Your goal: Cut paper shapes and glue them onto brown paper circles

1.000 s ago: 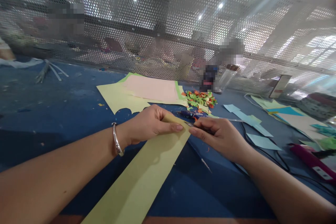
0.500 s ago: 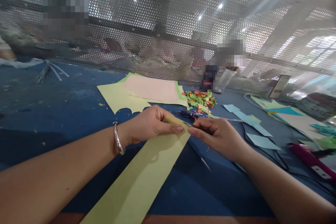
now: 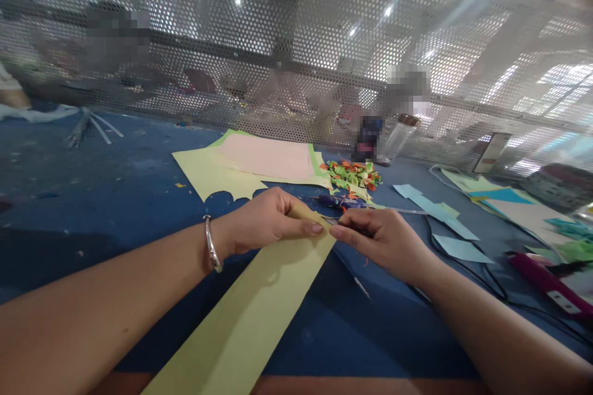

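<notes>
A long strip of pale yellow-green paper (image 3: 259,296) slants from the lower edge of the view up to my hands. My left hand (image 3: 282,222), a silver bangle at its wrist, pinches the strip's far end between thumb and fingers. Close beside it, my right hand (image 3: 377,234) is closed around small scissors (image 3: 330,220). Only their thin metal blades show, at the strip's right edge; the handles are hidden in my fingers. Under the hands, a slim pointed tool (image 3: 354,278) lies on the blue table (image 3: 370,339).
Beyond my hands lie pale pink sheets (image 3: 273,155) and a cut-out yellow-green sheet (image 3: 199,176). Right of them is a heap of orange and green paper scraps (image 3: 354,176). Light blue paper pieces (image 3: 463,249), black cables (image 3: 491,287) and a magenta power strip (image 3: 542,281) occupy the right.
Almost nothing differs. The scissor blades and my right hand have shifted very slightly at the paper's edge, and the left hand keeps its pinch.
</notes>
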`<state>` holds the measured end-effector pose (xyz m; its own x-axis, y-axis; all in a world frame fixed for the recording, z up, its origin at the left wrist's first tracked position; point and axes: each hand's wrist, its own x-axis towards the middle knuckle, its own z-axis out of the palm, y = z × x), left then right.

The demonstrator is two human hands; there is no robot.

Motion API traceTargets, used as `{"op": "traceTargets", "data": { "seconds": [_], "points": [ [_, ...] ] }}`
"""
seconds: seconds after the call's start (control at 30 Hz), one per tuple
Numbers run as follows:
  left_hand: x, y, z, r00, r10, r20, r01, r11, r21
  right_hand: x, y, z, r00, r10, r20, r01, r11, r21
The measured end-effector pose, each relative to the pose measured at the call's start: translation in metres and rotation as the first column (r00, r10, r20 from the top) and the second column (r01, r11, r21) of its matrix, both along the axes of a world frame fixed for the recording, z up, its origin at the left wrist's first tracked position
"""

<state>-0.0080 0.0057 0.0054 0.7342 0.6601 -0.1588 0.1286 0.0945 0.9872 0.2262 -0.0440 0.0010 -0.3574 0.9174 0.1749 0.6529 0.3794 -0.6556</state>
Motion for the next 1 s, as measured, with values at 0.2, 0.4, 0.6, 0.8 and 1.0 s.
{"op": "traceTargets", "data": {
  "seconds": [0.2, 0.4, 0.6, 0.8, 1.0],
  "points": [
    [0.0004, 0.0000, 0.0006, 1.000, 0.007, -0.007, -0.007, 1.000, 0.000, -0.0010, 0.0006, 0.0005, 1.000, 0.003, 0.008, -0.003, 1.000, -0.001],
    [-0.0007, -0.0016, 0.0031, 1.000, 0.017, -0.024, -0.018, 0.999, -0.038, 0.0019, 0.0014, 0.0010, 1.000, -0.014, 0.011, 0.013, 0.999, 0.032],
    [0.0016, -0.0008, 0.0007, 0.999, 0.035, -0.021, -0.036, 0.999, -0.035, 0.0041, 0.0034, 0.0014, 1.000, -0.007, 0.009, 0.007, 0.999, 0.035],
    [0.0029, -0.0021, -0.0007, 1.000, 0.014, -0.008, -0.014, 0.999, -0.030, 0.0033, 0.0014, 0.0016, 1.000, -0.001, 0.006, 0.001, 1.000, 0.024],
    [0.0016, -0.0017, 0.0001, 1.000, 0.000, 0.000, 0.000, 1.000, -0.021, 0.0024, 0.0009, 0.0018, 1.000, -0.001, 0.011, 0.001, 0.999, 0.046]
  ]
}}
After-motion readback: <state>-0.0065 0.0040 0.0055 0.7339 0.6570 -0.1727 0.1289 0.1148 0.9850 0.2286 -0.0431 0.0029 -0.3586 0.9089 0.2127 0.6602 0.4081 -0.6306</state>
